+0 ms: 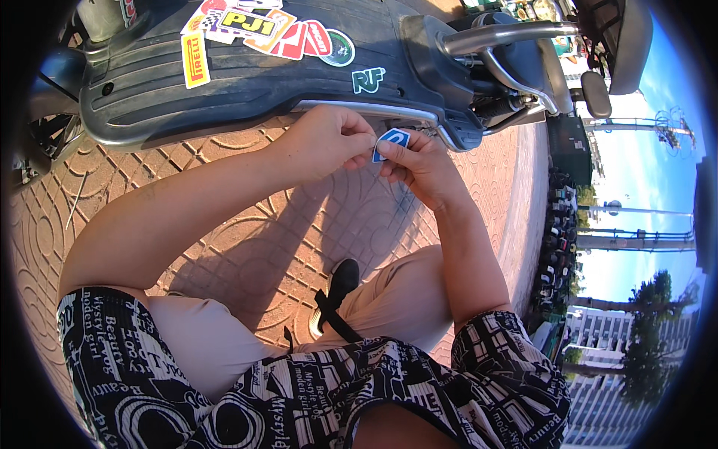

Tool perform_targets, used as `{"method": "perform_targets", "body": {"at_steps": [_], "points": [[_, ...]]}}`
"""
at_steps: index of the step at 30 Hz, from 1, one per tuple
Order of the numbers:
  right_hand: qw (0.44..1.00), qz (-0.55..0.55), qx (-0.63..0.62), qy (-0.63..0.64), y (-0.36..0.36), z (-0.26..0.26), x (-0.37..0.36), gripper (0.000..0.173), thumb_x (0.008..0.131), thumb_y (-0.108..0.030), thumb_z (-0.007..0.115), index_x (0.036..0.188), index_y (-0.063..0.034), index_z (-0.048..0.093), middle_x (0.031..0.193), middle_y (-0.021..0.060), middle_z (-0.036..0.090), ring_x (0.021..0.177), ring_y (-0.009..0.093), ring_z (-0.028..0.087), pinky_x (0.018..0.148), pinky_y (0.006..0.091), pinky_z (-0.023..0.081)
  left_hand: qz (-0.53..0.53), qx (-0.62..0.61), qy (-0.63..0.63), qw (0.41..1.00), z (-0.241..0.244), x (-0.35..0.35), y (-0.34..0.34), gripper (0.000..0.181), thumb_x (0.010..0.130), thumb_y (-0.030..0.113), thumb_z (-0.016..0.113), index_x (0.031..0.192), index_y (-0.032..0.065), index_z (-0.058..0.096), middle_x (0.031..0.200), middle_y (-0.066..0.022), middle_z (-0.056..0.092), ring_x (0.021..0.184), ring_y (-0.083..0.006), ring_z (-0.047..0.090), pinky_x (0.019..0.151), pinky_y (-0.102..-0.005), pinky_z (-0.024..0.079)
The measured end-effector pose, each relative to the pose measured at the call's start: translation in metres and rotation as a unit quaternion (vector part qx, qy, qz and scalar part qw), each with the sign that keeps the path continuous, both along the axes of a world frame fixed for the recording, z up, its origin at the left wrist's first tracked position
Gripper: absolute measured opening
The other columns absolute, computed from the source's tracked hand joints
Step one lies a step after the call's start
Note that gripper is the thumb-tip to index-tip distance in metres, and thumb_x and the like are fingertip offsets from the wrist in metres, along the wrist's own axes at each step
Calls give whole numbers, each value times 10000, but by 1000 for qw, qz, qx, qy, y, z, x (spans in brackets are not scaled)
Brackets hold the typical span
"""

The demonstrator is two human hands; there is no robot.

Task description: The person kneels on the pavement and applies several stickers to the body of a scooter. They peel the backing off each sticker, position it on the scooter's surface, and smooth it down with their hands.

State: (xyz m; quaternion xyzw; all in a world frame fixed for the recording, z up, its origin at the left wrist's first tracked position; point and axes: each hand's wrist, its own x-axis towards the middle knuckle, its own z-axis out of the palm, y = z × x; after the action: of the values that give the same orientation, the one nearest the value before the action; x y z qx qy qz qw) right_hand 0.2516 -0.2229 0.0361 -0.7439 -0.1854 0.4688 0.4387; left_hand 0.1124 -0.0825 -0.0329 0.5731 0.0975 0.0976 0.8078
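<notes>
Between my fingertips is a small blue-and-white sticker (391,145). My right hand (418,164) holds it, the thumb across its face. My left hand (331,139) pinches at its left edge; the exact grip of these fingertips is partly hidden. Just beyond my hands lies the black ribbed footboard (247,101) of a scooter. A green-and-white RUF sticker (368,80) sits near its edge. Farther left is an overlapping group of stickers, including a yellow PJ1 one (247,24), a red Ducati one (317,39), a round green one (339,48) and a yellow-and-red Pirelli one (196,59).
A metal rail (364,105) runs along the footboard's near edge. Curved metal tubes (505,35) rise at the scooter's right end. Below are reddish patterned paving tiles (241,241), my bent knees and a dark shoe (343,276). Many parked two-wheelers (555,241) line the far right.
</notes>
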Motion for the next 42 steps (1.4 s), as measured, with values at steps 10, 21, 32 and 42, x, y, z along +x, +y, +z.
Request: {"method": "perform_targets", "body": {"at_steps": [10, 21, 32, 42], "points": [[1000, 16, -11, -13, -4, 0, 4, 187, 859, -160, 733, 974, -31, 664, 777, 35, 673, 641, 102, 654, 595, 217, 546, -14, 5, 0, 1000, -3, 2, 0, 192, 902, 163, 631, 933, -19, 683, 812, -61, 671, 722, -112, 627, 667, -244, 526], [1000, 11, -9, -8, -3, 0, 4, 188, 862, -152, 727, 982, -21, 663, 793, 43, 679, 640, 104, 662, 588, 200, 549, -8, -4, 9, 1000, 0, 1, 0, 160, 887, 110, 640, 958, -26, 687, 825, -67, 675, 738, -112, 637, 688, -234, 534], [1000, 20, -4, -8, -3, -1, 4, 179, 868, -163, 723, 979, -35, 666, 789, 32, 676, 647, 102, 656, 599, 206, 543, -3, -6, 8, 1000, -1, 1, 0, 176, 904, 129, 638, 959, -31, 687, 811, -70, 675, 731, -110, 637, 683, -234, 536], [1000, 12, -16, 3, -2, 0, 5, 206, 863, -172, 731, 1000, -41, 652, 810, 30, 671, 664, 102, 654, 622, 207, 542, -7, -26, 5, 1000, -1, 3, -1, 180, 920, 133, 625, 961, -33, 681, 832, -70, 677, 745, -113, 641, 697, -237, 543]]}}
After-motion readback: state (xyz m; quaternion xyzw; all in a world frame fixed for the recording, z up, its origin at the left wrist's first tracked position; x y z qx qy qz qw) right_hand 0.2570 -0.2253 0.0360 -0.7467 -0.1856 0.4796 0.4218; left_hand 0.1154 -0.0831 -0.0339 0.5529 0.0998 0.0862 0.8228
